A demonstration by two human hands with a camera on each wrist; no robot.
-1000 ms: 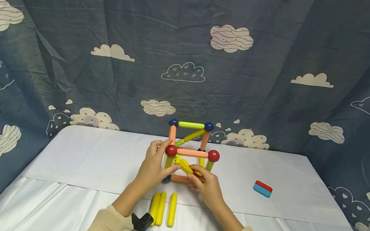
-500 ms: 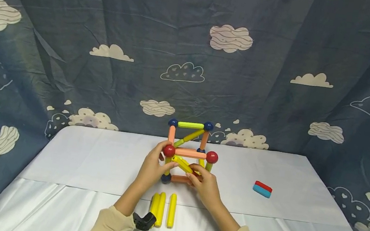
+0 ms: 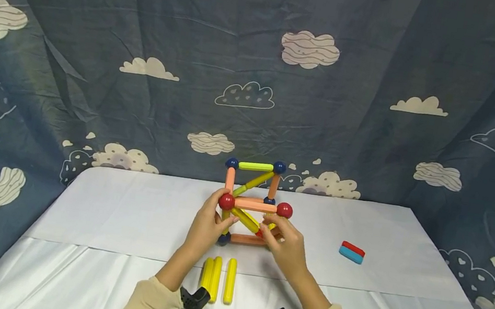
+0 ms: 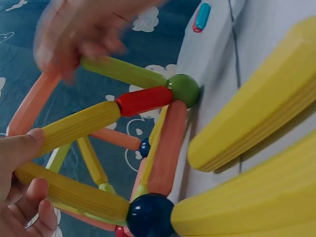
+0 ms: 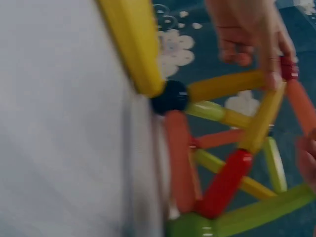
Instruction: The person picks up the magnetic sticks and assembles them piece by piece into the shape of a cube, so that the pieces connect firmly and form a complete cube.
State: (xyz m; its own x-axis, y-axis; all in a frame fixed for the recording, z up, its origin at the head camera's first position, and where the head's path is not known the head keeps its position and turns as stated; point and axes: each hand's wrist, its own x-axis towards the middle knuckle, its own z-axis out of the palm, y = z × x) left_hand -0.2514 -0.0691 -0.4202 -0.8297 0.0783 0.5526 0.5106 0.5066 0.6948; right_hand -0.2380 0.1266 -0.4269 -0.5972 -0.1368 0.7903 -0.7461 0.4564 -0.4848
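Observation:
A frame of magnetic rods and balls stands mid-table, with a red ball (image 3: pixel 227 202) at its upper front left corner. My left hand (image 3: pixel 204 222) is at that corner, its thumb and fingers pinching the upper end of a yellow rod (image 4: pixel 81 127). Slanting down across the front face, this rod joins a short red rod (image 4: pixel 145 101), which meets a green ball (image 4: pixel 183 91) at the bottom right. My right hand (image 3: pixel 287 244), blurred in the left wrist view, is beside the front right upright with loosely bent fingers and no piece visible in its grasp.
Several loose yellow rods (image 3: pixel 230 281) lie before the frame. A red and a blue rod (image 3: pixel 351 254) lie together at the right. Behind the white-covered table (image 3: pixel 101 213) hangs a cloud-patterned cloth (image 3: pixel 349 137).
The yellow rod's upper end has moved up to the red ball, where it was apart from it before. My right hand has let go of the slanting rods and shifted slightly right.

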